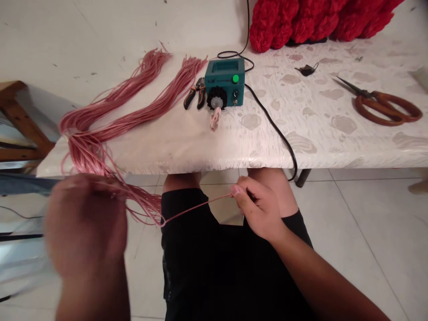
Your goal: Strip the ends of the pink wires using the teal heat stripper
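A thick bundle of pink cords [133, 98] lies across the left of the table [321, 142] and hangs over its front edge. My right hand [259, 207] pinches the end of a single pink cord [197, 207] below the table edge, over my lap. That cord runs left to the hanging strands. My left hand [85, 223] is raised close to the camera at the hanging strands and is smeared by motion; its fingers cannot be made out.
A teal box machine [224, 82] with a green button and a black toothed wheel stands mid-table, its black cable [277, 131] running off the front edge. Pliers [195, 93] lie beside it. Orange-handled scissors [381, 104] lie right. Red fluffy balls [317, 20] pile at the back.
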A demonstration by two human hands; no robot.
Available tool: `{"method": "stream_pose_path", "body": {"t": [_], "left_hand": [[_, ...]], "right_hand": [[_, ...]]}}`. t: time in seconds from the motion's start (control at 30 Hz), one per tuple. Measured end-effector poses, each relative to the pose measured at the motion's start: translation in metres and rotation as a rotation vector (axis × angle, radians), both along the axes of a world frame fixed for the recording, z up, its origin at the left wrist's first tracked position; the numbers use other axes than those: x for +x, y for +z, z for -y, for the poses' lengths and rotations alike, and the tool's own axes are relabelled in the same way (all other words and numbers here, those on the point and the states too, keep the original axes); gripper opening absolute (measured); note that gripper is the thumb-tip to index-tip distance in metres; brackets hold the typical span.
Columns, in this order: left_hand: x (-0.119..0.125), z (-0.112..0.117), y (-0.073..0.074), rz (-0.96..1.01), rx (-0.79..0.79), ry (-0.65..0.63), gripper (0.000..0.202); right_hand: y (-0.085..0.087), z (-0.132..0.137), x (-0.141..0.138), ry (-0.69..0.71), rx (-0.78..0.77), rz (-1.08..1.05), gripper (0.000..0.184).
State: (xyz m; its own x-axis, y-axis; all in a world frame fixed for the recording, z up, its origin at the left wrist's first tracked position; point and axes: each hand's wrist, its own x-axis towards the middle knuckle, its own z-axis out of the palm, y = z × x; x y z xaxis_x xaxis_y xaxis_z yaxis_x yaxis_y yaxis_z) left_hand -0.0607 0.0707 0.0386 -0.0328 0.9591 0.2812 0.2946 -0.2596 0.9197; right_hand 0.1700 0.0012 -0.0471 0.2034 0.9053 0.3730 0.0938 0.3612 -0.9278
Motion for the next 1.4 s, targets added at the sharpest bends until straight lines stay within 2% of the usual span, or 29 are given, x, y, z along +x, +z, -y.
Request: {"method": "stream_pose_path", "body": {"t": [0.03, 0.1, 0.2, 0.3, 0.4, 0.67, 0.87, 1.03, 1.27, 1.4], "left_hand": [[0.015, 0.006, -0.004, 0.028, 0.055, 0.033, 0.023], [0.045, 0.018, -0.014, -0.029, 0.043, -0.004, 0.007], [0.078, 0.031, -0.028, -0.282, 0.008, -0.251, 0.008], [0.091, 0.038, -0.034, -0.278, -0.066, -0.351, 0.01], [0.089, 0.041, -0.035, -0.25, -0.124, -0.382, 0.012], [0.078, 0.041, -0.029, -0.394, -0.126, -0.436, 0.016], [0.059, 0.039, -0.023, -0.434, -0.193, -0.597, 0.02], [0.049, 0.04, -0.026, -0.401, -0.178, -0.581, 0.018], [0.055, 0.042, -0.029, -0.42, -0.25, -0.579, 0.02], [0.056, 0.042, -0.028, -0.436, -0.302, -0.613, 0.032]], "right_hand": [[0.0, 0.0, -0.001, 0.005, 0.001, 0.011, 0.03], [0.0, -0.001, -0.001, 0.006, 0.0, 0.031, 0.029], [0.001, -0.001, 0.0, -0.002, -0.02, 0.021, 0.03], [0.002, 0.0, 0.002, -0.015, -0.038, -0.03, 0.032], [0.003, 0.0, 0.003, -0.024, -0.028, -0.033, 0.033], [0.001, 0.002, 0.001, 0.025, 0.015, 0.0, 0.032], [-0.004, 0.004, 0.003, 0.104, -0.071, -0.069, 0.022], [-0.001, 0.007, 0.005, 0.218, -0.088, 0.02, 0.019], [0.0, 0.009, 0.005, 0.221, -0.097, 0.131, 0.017], [0.001, 0.008, 0.005, 0.254, -0.095, 0.158, 0.018]]}}
